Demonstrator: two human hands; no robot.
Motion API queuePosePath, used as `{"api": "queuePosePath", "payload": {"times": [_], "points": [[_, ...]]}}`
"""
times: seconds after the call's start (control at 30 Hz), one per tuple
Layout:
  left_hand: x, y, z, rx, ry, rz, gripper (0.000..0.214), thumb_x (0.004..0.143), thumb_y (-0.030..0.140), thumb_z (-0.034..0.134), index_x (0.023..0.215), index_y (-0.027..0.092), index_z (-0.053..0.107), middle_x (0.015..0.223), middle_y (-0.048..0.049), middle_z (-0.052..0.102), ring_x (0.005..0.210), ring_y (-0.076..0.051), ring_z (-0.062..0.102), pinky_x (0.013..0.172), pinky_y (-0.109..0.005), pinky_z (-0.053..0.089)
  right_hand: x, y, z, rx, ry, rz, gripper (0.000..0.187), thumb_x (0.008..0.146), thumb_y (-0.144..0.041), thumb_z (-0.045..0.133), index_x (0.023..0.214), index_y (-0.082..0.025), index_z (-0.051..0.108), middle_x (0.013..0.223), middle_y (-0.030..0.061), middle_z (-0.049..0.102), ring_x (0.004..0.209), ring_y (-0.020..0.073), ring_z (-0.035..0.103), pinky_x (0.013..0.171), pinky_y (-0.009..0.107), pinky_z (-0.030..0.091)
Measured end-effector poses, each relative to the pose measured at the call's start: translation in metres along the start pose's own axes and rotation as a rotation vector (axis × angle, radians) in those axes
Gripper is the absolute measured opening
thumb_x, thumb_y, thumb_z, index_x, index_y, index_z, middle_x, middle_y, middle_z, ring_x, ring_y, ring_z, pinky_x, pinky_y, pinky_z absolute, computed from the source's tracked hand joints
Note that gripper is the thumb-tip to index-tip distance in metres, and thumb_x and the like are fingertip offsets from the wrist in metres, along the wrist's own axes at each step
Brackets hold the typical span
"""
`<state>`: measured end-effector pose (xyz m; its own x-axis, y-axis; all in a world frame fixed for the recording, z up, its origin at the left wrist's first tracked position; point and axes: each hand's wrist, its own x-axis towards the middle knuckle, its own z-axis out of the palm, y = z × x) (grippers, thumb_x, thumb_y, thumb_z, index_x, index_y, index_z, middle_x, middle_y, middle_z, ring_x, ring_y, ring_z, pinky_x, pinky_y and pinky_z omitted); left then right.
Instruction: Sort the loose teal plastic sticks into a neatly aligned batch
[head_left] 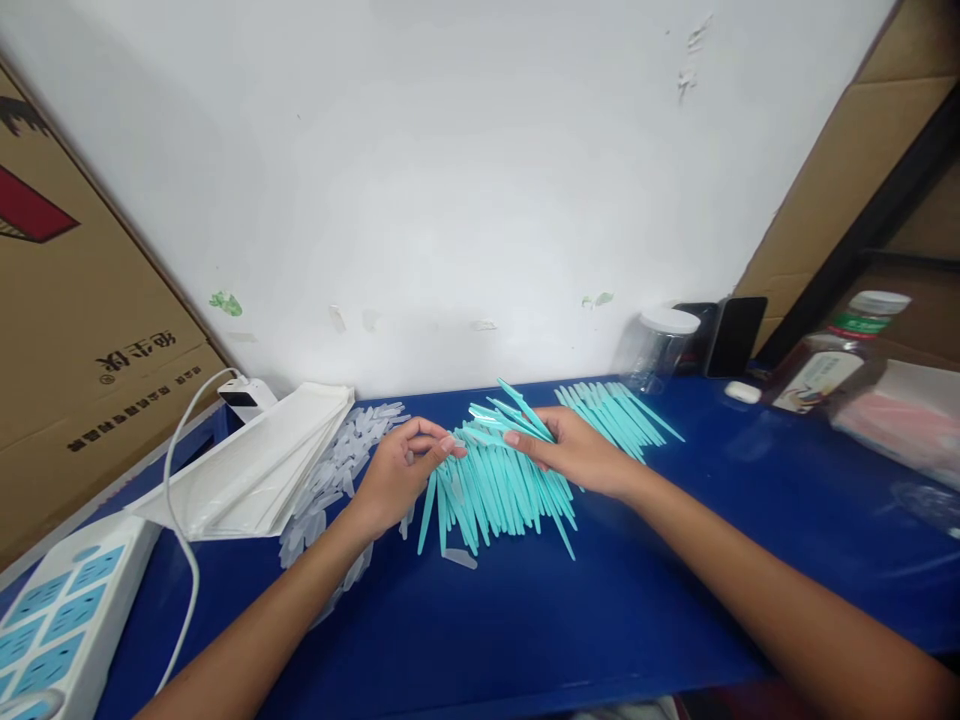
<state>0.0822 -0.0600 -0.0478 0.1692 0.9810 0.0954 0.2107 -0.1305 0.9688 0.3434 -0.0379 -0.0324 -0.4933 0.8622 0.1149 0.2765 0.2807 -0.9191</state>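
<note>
Left hand [397, 472]: fingertip grip closed on a clear cap [457, 444]
Right hand [576, 450]: grip closed round several teal sticks [534, 418], fanned
Stick pile [502, 495]: on blue counter [637, 610], under and between hands
Second row [616, 412]: beyond right hand
Loose caps [337, 462]: left of left hand, beside white bags [247, 470]

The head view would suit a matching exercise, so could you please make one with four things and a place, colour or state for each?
1. Right hand
2. Power strip
3. Jar
4. Pile of translucent pieces

A. White, with blue socket panels
B. Just right of the white packets
C. Holding several turquoise sticks
D. Clear, with a white lid

Pairs: 1-C; 2-A; 3-D; 4-B
</note>
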Motion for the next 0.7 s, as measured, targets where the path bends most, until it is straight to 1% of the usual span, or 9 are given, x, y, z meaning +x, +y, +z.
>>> {"api": "queuePosePath", "payload": {"times": [0.1,0.17,0.3,0.37,0.47,0.57,0.7], "points": [[-0.0005,-0.0007,0.0007,-0.03,-0.009,-0.01,0.034,0.089,0.051,0.071,0.093,0.019,0.06,0.103,-0.0115,0.079,0.037,-0.003,0.027,0.038,-0.022,0.02,-0.0003,-0.0001,0.0,0.01,-0.023,0.001,0.051,0.089,-0.067,0.062,0.074,-0.02,0.053,0.06,-0.0035,0.048,0.054,0.0124,0.045,0.054,0.026,0.038],[-0.0005,-0.0014,0.001,-0.059,-0.014,-0.037,0.034,0.089,0.052,0.07,0.093,0.02,0.059,0.104,-0.0109,0.079,0.037,-0.002,0.025,0.038,-0.021,0.02,-0.0005,0.0,0.0005,0.019,-0.038,0.009,0.049,0.089,-0.066,0.063,0.076,-0.02,0.055,0.06,-0.0038,0.048,0.054,0.0125,0.045,0.053,0.026,0.038],[0.0004,-0.0032,0.0012,-0.07,0.013,-0.063,0.034,0.088,0.049,0.072,0.099,0.02,0.059,0.096,-0.0082,0.078,0.039,-0.003,0.026,0.038,-0.02,0.02,-0.0002,0.0023,0.0025,0.025,-0.038,0.004,0.047,0.087,-0.065,0.066,0.077,-0.02,0.055,0.06,-0.004,0.048,0.055,0.0128,0.046,0.052,0.026,0.037],[0.0011,-0.0043,0.001,-0.039,0.026,-0.039,0.034,0.087,0.047,0.074,0.103,0.02,0.061,0.09,-0.0066,0.076,0.04,-0.003,0.028,0.039,-0.019,0.021,0.0,0.0033,0.0028,0.023,-0.035,-0.001,0.047,0.088,-0.063,0.066,0.077,-0.02,0.055,0.06,-0.0038,0.049,0.055,0.0128,0.046,0.052,0.025,0.037],[0.0015,-0.0051,0.0,0.033,0.009,0.005,0.033,0.088,0.044,0.073,0.107,0.019,0.064,0.084,-0.0043,0.073,0.042,-0.004,0.031,0.039,-0.019,0.022,-0.0002,0.0031,0.002,0.023,-0.034,0.0,0.046,0.089,-0.061,0.066,0.076,-0.019,0.054,0.06,-0.0038,0.048,0.054,0.0122,0.045,0.052,0.025,0.036],[0.0006,-0.0047,-0.001,0.12,-0.036,0.031,0.037,0.091,0.043,0.068,0.12,0.019,0.068,0.081,-0.0017,0.067,0.044,-0.006,0.032,0.039,-0.019,0.025,-0.0003,0.0018,0.001,0.029,-0.034,-0.002,0.046,0.091,-0.061,0.063,0.076,-0.019,0.054,0.061,-0.0036,0.048,0.054,0.0121,0.044,0.052,0.025,0.036],[-0.002,-0.0052,-0.0013,0.18,-0.109,0.051,0.048,0.097,0.044,0.058,0.14,0.024,0.063,0.08,0.0004,0.062,0.047,-0.008,0.033,0.041,-0.021,0.028,0.0004,0.0014,0.001,0.049,-0.04,-0.006,0.044,0.09,-0.061,0.065,0.077,-0.019,0.055,0.06,-0.0039,0.048,0.054,0.0124,0.044,0.052,0.026,0.036]]}}
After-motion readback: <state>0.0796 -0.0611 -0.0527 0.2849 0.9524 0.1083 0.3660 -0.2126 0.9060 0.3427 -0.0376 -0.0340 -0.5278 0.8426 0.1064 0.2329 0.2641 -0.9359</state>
